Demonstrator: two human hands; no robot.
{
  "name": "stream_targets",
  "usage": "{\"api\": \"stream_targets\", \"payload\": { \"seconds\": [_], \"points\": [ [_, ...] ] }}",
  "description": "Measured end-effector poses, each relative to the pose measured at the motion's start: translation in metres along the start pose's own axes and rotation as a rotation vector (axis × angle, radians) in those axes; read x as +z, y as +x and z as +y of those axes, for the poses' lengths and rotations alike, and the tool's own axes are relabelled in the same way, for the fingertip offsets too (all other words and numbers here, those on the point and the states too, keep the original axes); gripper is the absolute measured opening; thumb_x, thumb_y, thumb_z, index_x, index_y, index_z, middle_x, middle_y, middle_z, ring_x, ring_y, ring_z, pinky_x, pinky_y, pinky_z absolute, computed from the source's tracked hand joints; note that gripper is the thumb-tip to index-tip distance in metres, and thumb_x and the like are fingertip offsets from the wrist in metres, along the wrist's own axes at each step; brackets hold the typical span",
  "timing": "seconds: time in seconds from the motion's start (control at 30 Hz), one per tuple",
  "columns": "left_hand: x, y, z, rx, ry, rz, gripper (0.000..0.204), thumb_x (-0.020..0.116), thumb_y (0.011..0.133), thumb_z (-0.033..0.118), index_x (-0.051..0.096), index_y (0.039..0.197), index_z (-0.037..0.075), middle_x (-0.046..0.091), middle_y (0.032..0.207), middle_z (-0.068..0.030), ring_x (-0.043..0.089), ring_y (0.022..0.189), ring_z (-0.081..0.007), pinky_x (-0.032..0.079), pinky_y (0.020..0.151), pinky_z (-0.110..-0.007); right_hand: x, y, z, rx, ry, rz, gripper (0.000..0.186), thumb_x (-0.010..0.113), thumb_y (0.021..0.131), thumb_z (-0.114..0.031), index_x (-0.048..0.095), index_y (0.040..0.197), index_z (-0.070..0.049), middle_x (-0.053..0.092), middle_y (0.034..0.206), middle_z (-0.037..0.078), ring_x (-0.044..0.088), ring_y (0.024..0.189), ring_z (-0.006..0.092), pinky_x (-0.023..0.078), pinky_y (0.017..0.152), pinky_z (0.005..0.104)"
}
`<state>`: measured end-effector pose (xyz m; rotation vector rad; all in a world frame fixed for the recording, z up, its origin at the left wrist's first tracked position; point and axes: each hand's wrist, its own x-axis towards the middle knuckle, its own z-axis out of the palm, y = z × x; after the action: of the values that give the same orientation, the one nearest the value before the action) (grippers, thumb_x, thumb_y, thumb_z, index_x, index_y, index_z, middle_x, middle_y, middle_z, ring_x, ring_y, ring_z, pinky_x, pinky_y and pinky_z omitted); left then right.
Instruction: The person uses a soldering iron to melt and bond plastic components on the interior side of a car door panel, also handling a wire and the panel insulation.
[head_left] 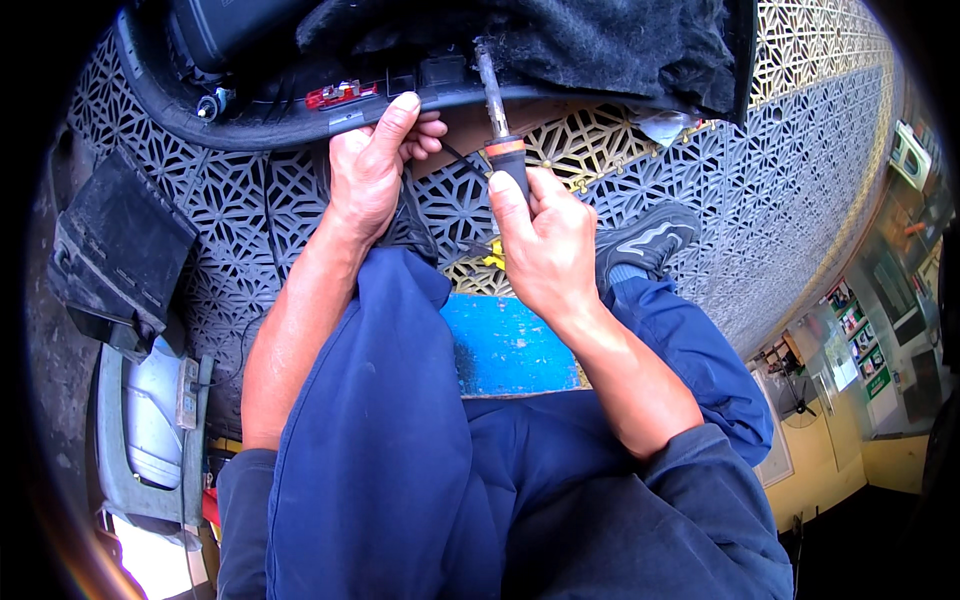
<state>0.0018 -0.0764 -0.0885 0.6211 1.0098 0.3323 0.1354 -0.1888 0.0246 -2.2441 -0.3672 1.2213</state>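
one screwdriver (500, 120), black-handled with an orange band and a worn metal shaft, is pointing up at top centre, the right hand (545, 245) fingers wrapping its grip. the left hand (372, 165) fingers are curling over one black curved rim (250, 125) beside one red part (338, 95).

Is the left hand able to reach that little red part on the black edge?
Probably yes. The left hand already rests on the black edge, and the red part sits just past its thumb, with nothing between them.
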Motion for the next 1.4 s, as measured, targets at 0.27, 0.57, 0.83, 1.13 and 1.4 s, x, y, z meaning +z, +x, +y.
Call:
{"api": "stream_targets", "payload": {
  "seconds": [0.27,0.57,0.83,1.13,1.4],
  "points": [
    [0.003,0.001,0.000,0.021,-0.013,0.021,0.033,0.068,0.103,0.031,0.074,0.102,-0.001,0.076,0.089,-0.0105,0.068,0.075,-0.0123,0.054,0.073,-0.026,0.001,-0.002,0.001,-0.014,-0.028,0.000,0.028,0.065,0.102,-0.024,0.066,0.095,0.004,0.063,0.063,0.011,0.064,0.057,0.0177,0.050,0.057,0.0357],
    [0.001,0.000,0.002,-0.003,0.006,0.003,0.034,0.062,0.106,0.029,0.071,0.106,-0.004,0.074,0.095,-0.0133,0.067,0.080,-0.0157,0.053,0.078,-0.029,0.001,-0.002,0.001,-0.001,0.004,-0.001,0.030,0.066,0.104,-0.025,0.067,0.096,0.004,0.055,0.062,-0.002,0.046,0.059,0.0039,0.038,0.051,0.0272],
    [0.003,0.000,0.001,0.009,-0.014,0.030,0.034,0.068,0.103,0.032,0.074,0.101,-0.002,0.075,0.090,-0.0107,0.068,0.076,-0.0136,0.054,0.075,-0.027,-0.004,-0.003,-0.002,-0.003,-0.052,-0.006,0.029,0.065,0.102,-0.025,0.066,0.096,0.003,0.061,0.063,0.008,0.060,0.057,0.0161,0.047,0.054,0.0352],
    [0.001,-0.001,0.002,-0.015,0.013,0.012,0.034,0.063,0.106,0.029,0.071,0.106,-0.004,0.074,0.095,-0.0129,0.067,0.080,-0.0159,0.052,0.078,-0.029,0.001,-0.002,0.002,0.011,-0.004,0.008,0.030,0.066,0.102,-0.025,0.064,0.093,0.003,0.063,0.063,0.012,0.064,0.056,0.0202,0.050,0.055,0.0372],
    [0.003,-0.001,0.000,0.006,-0.023,0.023,0.035,0.068,0.103,0.031,0.073,0.103,-0.003,0.075,0.090,-0.0117,0.068,0.076,-0.0143,0.055,0.075,-0.027,0.010,-0.004,0.011,0.005,0.053,0.004,0.032,0.065,0.105,-0.027,0.066,0.099,0.004,0.054,0.063,-0.004,0.045,0.059,0.0028,0.037,0.051,0.0265]
  ]
}}
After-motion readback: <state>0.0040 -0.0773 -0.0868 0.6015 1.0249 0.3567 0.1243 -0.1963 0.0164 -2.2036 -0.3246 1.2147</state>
